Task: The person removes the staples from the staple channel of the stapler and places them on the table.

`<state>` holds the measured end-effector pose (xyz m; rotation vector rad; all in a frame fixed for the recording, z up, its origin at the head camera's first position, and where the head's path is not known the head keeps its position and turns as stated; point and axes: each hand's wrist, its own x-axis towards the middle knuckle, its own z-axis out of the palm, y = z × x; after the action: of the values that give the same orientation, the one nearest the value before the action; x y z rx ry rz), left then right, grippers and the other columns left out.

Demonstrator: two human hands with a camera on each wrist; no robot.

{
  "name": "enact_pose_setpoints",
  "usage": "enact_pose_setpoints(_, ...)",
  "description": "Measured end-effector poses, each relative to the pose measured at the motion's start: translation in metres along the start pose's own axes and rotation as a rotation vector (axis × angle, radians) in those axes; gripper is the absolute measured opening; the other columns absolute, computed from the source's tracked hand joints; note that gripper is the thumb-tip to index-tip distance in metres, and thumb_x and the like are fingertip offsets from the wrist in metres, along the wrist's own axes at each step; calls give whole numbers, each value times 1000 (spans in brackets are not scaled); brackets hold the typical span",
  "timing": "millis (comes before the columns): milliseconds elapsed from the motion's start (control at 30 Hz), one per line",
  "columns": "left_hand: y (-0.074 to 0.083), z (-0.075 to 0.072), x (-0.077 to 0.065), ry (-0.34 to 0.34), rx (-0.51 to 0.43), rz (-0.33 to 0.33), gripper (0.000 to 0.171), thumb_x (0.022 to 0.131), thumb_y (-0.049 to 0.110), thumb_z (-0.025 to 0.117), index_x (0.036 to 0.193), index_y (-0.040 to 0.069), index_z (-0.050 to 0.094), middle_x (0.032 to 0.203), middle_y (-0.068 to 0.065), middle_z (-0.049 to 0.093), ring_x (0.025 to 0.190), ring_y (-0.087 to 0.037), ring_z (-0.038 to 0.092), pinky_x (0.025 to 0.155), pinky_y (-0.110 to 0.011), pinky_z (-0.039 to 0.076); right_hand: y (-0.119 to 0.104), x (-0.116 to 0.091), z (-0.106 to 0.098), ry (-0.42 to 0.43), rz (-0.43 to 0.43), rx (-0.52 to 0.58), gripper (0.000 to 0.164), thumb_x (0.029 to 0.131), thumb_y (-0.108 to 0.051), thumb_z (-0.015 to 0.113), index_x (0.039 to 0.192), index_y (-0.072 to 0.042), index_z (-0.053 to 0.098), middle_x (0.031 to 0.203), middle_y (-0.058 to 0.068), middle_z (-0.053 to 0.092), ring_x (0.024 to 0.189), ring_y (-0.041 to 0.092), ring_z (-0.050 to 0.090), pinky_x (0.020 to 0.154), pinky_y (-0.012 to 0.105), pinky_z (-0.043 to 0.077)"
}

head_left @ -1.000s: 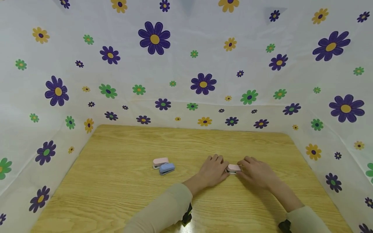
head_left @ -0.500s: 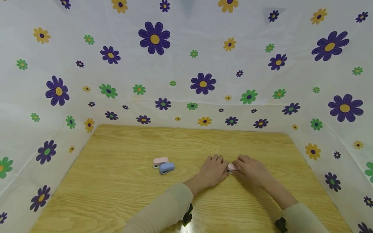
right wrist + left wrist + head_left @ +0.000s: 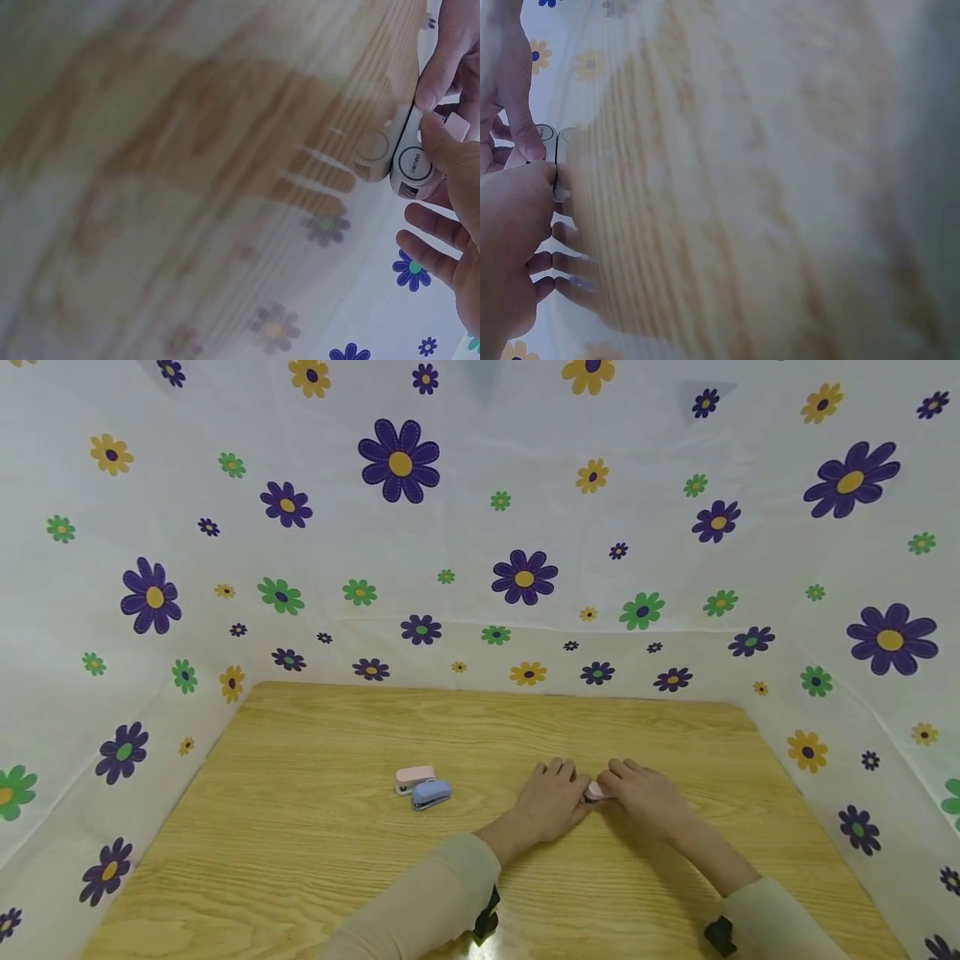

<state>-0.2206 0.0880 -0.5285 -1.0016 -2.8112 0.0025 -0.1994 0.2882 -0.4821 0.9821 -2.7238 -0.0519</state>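
Both hands are on a small pink stapler (image 3: 596,791) on the right half of the wooden table. My left hand (image 3: 546,802) pinches its left end, fingertips resting at the table. From the right, my right hand (image 3: 647,803) grips its other end and covers much of it. The right wrist view shows the stapler's pale base (image 3: 415,163) with a printed ring, and the right thumb lies along its side below a raised pink part (image 3: 457,126). In the left wrist view, both thumbs meet near the middle of the stapler (image 3: 547,135).
Left of the hands, a second pink stapler (image 3: 414,778) and a blue stapler (image 3: 431,794) lie side by side, touching in this view. Flower-printed white sheeting (image 3: 465,535) surrounds the wooden table (image 3: 300,843) at the back and both sides.
My right hand has slid left along the pink stapler, so less of it shows now. The left hand has stayed in place, and the other two staplers have not moved.
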Motion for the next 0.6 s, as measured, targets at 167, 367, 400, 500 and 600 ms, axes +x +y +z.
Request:
enact_pose_setpoints(167,1,-5,-2,-25,-11,-8,33,108,58,48,122,30,60,120,6,59,107,-12,53,90,-30,46,3,-2,2,22,11,37,19,92,-20,81,104,-12,68,96,-2,60,86,16,59,72,32,56)
enact_pose_setpoints(367,2,-4,0,-37,-11,-12,34,107,58,49,124,31,60,124,7,60,112,-13,55,93,-30,48,9,-6,0,48,30,56,26,89,-25,83,105,-10,69,99,1,66,88,19,62,73,34,57)
enact_pose_setpoints(400,2,-4,0,-38,-8,-11,35,107,59,49,125,31,60,125,6,60,113,-13,55,93,-31,49,10,-7,-2,52,38,56,27,88,-27,83,104,-10,69,99,1,67,88,20,62,72,34,58)
enact_pose_setpoints(500,3,-3,1,-38,3,-10,36,108,59,48,128,31,59,125,6,60,113,-13,56,93,-31,50,14,-9,-7,47,62,54,30,87,-29,84,104,-10,69,100,2,67,89,20,64,71,34,58)
enact_pose_setpoints(600,3,-4,1,-33,8,-9,37,108,58,48,130,31,59,124,6,61,112,-13,56,92,-31,50,18,-12,-11,39,84,56,32,87,-31,85,105,-10,69,100,2,68,89,20,66,71,34,59)
